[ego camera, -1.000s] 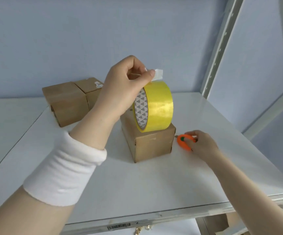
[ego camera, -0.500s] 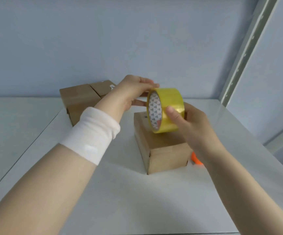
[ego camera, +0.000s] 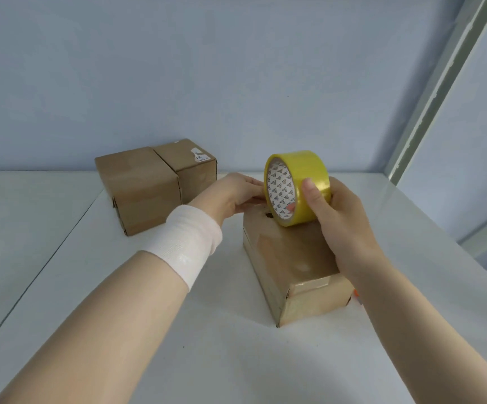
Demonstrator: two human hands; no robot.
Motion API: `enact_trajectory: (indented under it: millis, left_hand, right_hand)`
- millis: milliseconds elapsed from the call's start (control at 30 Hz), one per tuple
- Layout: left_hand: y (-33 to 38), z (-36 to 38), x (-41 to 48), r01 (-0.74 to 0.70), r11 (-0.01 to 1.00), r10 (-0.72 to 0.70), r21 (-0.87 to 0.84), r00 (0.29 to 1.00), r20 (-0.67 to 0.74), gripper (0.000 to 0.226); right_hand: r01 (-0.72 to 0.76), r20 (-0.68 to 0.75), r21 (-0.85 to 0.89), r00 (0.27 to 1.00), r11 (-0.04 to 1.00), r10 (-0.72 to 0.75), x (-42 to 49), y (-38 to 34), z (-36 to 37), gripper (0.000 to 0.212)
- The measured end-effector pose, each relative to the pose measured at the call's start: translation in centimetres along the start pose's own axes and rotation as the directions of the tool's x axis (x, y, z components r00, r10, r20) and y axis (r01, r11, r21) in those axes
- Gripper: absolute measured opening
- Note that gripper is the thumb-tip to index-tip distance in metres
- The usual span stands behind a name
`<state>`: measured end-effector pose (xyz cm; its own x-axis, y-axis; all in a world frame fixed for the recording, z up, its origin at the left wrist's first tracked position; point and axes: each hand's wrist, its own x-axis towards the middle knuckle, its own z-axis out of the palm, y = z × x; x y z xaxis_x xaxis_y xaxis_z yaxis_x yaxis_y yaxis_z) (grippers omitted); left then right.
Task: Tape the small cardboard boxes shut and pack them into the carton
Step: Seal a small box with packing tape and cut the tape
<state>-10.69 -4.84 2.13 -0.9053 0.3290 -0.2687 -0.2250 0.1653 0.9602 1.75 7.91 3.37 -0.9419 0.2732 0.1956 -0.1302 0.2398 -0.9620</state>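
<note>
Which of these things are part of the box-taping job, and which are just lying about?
Job: yellow tape roll, near box under it, left back box, right back box, right hand, left hand.
Just there: white wristband, shelf post, table.

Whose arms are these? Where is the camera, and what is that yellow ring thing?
Those are a person's own arms; there is no machine here. The camera sits on the person's head and looks down, so you see what they see. The right hand grips a roll of yellow tape, set on edge on the near cardboard box. The left hand, above a white wristband, reaches to that box's far end; its fingertips hide behind the roll. Two more boxes stand together at the back of the white table.
</note>
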Motion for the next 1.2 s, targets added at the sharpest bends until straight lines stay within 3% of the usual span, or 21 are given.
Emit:
enact_trajectory:
  millis: [100,267,467,600,667,800,967,1133,1200]
  left_hand:
    - [-0.2,-0.1,0.2,-0.003,1.000,0.003,0.005,1.000,0.026,0.012]
    - [-1.2,-0.3,0.5,-0.031,0.999,0.032,0.015,0.997,-0.064,0.018]
    - [-0.8,-0.5,0.7,0.026,0.942,-0.018,0.335,0.999,-0.028,0.006]
    - [-0.4,-1.0,0.4,0.070,0.862,-0.075,0.503,0.997,-0.011,0.031]
    - [0.2,-1.2,0.1,0.070,0.803,-0.110,0.591,0.993,0.032,0.033]
    - [0.8,-0.8,-0.1,-0.068,0.851,0.055,0.521,0.998,0.040,0.007]
    - [0.1,1.1,-0.3,-0.101,0.817,0.125,0.567,0.992,-0.003,0.012]
    - [-0.1,1.1,-0.5,-0.090,0.820,0.125,0.566,0.992,-0.023,0.030]
    - [0.0,1.3,-0.6,-0.097,0.812,0.136,0.576,0.990,-0.024,0.032]
  right_hand:
    - [0.019,-0.047,0.076,0.999,0.997,-0.016,0.0,0.0,0.1,0.032]
    - [0.051,-0.096,0.140,0.995,0.989,-0.038,0.0,0.0,0.2,0.040]
    - [0.060,-0.090,0.162,0.995,0.985,-0.045,0.1,0.4,0.2,0.046]
    - [0.069,-0.083,0.187,0.995,0.980,-0.054,0.0,0.5,0.2,0.044]
    - [0.074,-0.084,0.194,0.995,0.978,-0.058,0.0,0.6,0.1,0.044]
    - [0.087,-0.085,0.158,0.994,0.984,-0.074,0.0,0.9,0.1,0.046]
    - [0.083,-0.030,0.108,0.996,0.991,-0.080,0.0,1.1,-0.1,0.054]
    - [0.016,0.234,0.227,0.970,0.974,-0.071,-0.3,1.5,-1.6,0.039]
    - [0.067,0.204,0.217,0.972,0.974,-0.112,-0.3,1.7,-1.7,0.048]
